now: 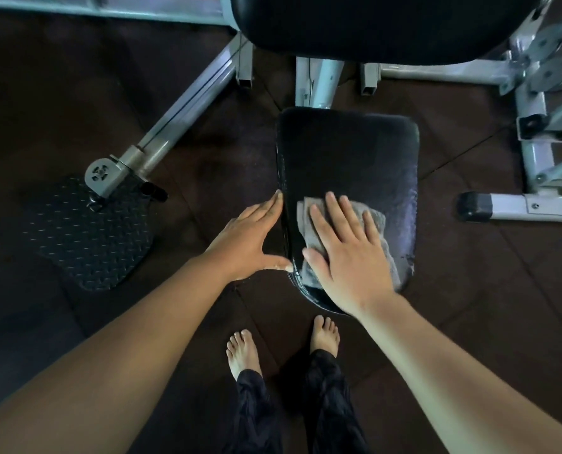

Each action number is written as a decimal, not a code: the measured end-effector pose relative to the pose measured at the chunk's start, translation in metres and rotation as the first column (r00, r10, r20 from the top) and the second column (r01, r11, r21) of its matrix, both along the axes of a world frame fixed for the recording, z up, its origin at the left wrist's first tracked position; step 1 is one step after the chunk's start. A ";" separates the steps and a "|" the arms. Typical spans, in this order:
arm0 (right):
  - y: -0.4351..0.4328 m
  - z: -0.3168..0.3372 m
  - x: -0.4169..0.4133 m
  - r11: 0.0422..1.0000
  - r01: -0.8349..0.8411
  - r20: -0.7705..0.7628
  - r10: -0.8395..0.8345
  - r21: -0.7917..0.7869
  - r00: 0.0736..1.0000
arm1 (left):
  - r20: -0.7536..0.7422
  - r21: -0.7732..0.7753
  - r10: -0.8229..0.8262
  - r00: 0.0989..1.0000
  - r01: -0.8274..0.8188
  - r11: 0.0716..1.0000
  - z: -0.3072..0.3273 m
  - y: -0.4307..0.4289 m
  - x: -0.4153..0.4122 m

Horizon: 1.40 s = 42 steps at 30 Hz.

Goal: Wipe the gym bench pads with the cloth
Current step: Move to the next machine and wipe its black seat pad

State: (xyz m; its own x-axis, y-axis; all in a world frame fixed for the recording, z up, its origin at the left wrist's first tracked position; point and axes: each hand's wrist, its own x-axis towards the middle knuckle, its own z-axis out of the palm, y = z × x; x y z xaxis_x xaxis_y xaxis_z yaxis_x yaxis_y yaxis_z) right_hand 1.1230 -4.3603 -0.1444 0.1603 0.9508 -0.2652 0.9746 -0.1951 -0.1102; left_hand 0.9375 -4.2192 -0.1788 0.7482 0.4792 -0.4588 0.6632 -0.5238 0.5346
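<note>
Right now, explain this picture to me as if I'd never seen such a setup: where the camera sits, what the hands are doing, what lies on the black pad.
There is no machine here, only a person. The one camera is worn on their head and looks down, so you see their own arms and bare feet. The small black pad belongs to a gym bench with a grey metal frame. A larger pad sits above it. The right hand lies flat on a grey cloth, pressing it onto the small pad. The left hand rests open against that pad's left edge. Neither hand grips anything.
</note>
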 end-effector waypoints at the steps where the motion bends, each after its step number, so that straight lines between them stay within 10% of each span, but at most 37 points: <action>1: -0.020 0.002 -0.004 1.000 -0.022 0.010 0.022 -0.006 1.000 | -0.003 0.004 -0.001 1.000 0.001 1.000 0.000 0.001 0.000; 12: 0.085 -0.004 -0.005 1.000 0.015 -0.010 -0.015 -0.002 1.000 | 0.037 -0.010 0.031 0.999 -0.031 0.999 -0.004 0.003 0.000; 19: -0.029 0.009 -0.016 0.992 -0.110 0.012 0.111 -0.056 0.994 | 0.034 -0.022 0.020 0.999 -0.019 1.000 -0.004 0.002 -0.002; 25: 0.105 -0.004 0.005 0.999 0.042 -0.009 -0.042 -0.003 0.999 | 0.046 -0.019 0.018 0.999 -0.017 1.000 -0.005 0.005 -0.002; 32: -0.022 0.010 -0.027 0.998 -0.035 -0.011 0.035 -0.058 0.999 | 0.036 -0.042 0.025 0.999 -0.023 0.999 -0.003 -0.002 -0.003; 42: 0.205 -0.004 0.028 1.000 0.004 -0.035 -0.003 0.013 0.999 | 0.033 -0.062 0.036 0.999 -0.034 0.998 -0.004 0.004 -0.002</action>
